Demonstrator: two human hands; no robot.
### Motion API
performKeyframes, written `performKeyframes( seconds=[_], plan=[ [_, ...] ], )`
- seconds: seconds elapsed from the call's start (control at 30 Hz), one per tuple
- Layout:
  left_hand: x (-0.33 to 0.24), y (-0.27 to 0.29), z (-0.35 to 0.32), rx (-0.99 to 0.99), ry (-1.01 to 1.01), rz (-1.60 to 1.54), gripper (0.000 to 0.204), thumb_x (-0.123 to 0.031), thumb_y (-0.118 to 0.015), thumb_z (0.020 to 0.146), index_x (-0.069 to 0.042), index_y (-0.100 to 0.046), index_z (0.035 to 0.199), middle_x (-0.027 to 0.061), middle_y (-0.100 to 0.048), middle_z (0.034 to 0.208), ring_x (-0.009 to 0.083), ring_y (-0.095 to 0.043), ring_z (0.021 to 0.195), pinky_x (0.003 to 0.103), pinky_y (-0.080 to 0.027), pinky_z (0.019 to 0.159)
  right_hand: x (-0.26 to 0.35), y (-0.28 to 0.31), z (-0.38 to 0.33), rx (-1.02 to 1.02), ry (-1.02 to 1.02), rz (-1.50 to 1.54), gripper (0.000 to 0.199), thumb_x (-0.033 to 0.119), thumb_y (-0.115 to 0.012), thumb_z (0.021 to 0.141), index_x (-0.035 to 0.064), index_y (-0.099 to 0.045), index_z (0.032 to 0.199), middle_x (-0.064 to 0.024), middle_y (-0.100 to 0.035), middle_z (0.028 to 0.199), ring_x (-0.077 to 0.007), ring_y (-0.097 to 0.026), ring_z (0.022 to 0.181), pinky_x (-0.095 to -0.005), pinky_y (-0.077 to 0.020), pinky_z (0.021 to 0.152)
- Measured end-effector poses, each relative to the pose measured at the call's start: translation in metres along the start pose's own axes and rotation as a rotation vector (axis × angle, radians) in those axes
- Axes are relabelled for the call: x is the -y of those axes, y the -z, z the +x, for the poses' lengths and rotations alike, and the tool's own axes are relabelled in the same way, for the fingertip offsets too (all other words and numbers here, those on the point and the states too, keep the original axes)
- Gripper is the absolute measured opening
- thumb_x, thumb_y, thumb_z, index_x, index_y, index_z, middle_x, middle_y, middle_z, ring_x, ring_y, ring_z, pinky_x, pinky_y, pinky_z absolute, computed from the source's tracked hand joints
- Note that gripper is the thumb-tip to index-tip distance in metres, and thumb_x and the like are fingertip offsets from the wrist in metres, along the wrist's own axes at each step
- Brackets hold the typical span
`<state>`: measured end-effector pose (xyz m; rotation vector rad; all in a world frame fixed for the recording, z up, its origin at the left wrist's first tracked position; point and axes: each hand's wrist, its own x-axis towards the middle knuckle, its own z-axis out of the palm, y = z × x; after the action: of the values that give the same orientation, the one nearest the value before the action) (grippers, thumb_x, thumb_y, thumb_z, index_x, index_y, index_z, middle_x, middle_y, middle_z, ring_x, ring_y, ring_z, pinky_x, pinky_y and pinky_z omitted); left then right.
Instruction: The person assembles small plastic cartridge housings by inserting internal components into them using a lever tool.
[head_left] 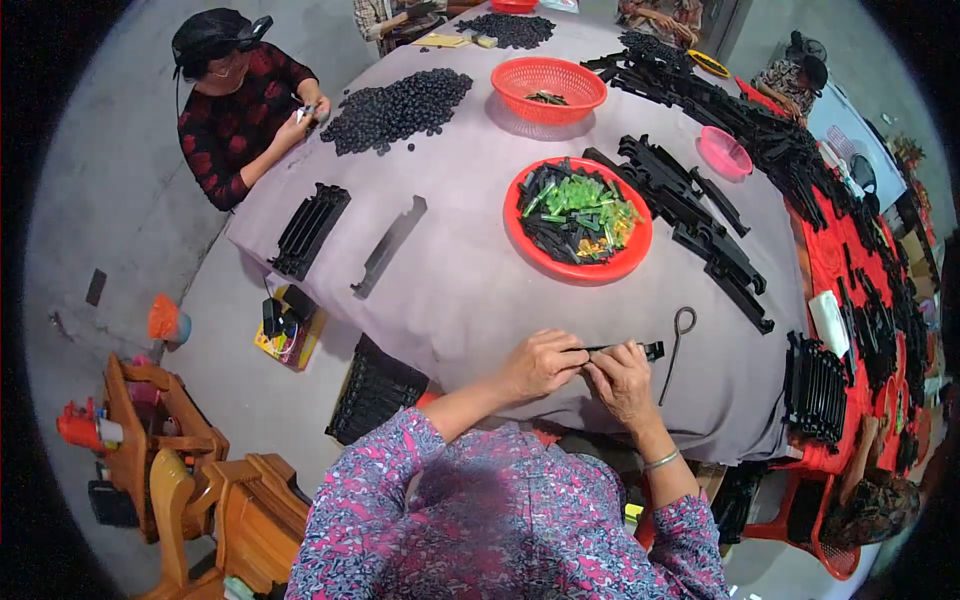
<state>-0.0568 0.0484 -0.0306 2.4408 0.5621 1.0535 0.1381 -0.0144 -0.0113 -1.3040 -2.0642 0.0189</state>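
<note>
Near the table's front edge, my left hand (546, 364) and my right hand (621, 380) are both closed on one black plastic strip (653, 351). Its right end sticks out past my right fingers; much of the rest is hidden by my hands. A metal rod with a looped end (676, 345) lies just right of my right hand. Beyond my hands stands a red plate (519, 240) with small black, green and amber pieces. A single dark strip (390, 246) lies flat to the left, beside a row of black strips (311, 230).
A heap of small black round parts (400, 108) and a red basket (549, 76) lie farther back. Long black strips (690, 210) are piled at right, near a pink bowl (724, 153). Another person (240, 110) works at the far left. Wooden chairs (230, 510) stand at lower left.
</note>
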Motion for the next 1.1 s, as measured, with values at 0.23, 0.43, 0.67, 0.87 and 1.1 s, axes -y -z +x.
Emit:
performKeyframes(
  seconds=[0.23,0.43,0.67,0.87,1.1],
  plan=[
    [0.002,-0.001,0.002,-0.035,-0.027,-0.001,0.018,-0.012,-0.071,0.078,-0.006,-0.066,0.095,0.0068,-0.062,0.094,0.0269,-0.062,0.090,0.040,-0.050,0.078,-0.001,-0.002,-0.001,-0.010,0.005,0.016,0.015,0.013,-0.074,0.079,0.0077,-0.069,0.092,-0.0061,-0.059,0.084,-0.0270,-0.054,0.082,-0.0400,-0.0421,0.074],
    [-0.005,-0.001,-0.003,-0.026,-0.011,-0.014,0.021,-0.009,-0.072,0.074,-0.005,-0.068,0.094,0.0082,-0.065,0.096,0.0291,-0.064,0.089,0.040,-0.051,0.078,0.006,0.003,-0.005,-0.013,-0.025,0.006,0.014,0.013,-0.074,0.079,0.0073,-0.070,0.091,-0.0064,-0.059,0.083,-0.0273,-0.054,0.080,-0.0401,-0.0424,0.073],
    [0.005,-0.003,-0.004,-0.021,-0.003,-0.034,0.021,-0.010,-0.072,0.074,-0.006,-0.069,0.094,0.0109,-0.068,0.101,0.0304,-0.065,0.094,0.041,-0.053,0.082,0.004,-0.003,-0.007,-0.002,-0.015,-0.058,0.012,0.013,-0.074,0.080,0.0061,-0.069,0.088,-0.0092,-0.060,0.086,-0.0306,-0.054,0.082,-0.0418,-0.0426,0.074],
    [0.004,0.008,0.002,0.002,0.093,-0.048,0.023,-0.011,-0.074,0.074,-0.006,-0.070,0.097,0.0095,-0.067,0.099,0.0305,-0.064,0.090,0.041,-0.051,0.079,-0.002,0.006,0.002,-0.239,-0.095,-0.041,0.014,0.009,-0.076,0.076,0.0071,-0.069,0.088,-0.0077,-0.063,0.088,-0.0280,-0.055,0.083,-0.0399,-0.0427,0.075],
    [-0.009,0.011,0.015,0.043,0.092,-0.063,0.019,-0.010,-0.072,0.076,-0.007,-0.066,0.093,0.0081,-0.062,0.095,0.0291,-0.062,0.083,0.040,-0.047,0.073,-0.014,0.028,-0.015,-0.330,-0.322,-0.093,0.008,0.009,-0.075,0.077,0.0095,-0.072,0.085,-0.0046,-0.064,0.085,-0.0236,-0.054,0.082,-0.0362,-0.0413,0.074]
  ],
)
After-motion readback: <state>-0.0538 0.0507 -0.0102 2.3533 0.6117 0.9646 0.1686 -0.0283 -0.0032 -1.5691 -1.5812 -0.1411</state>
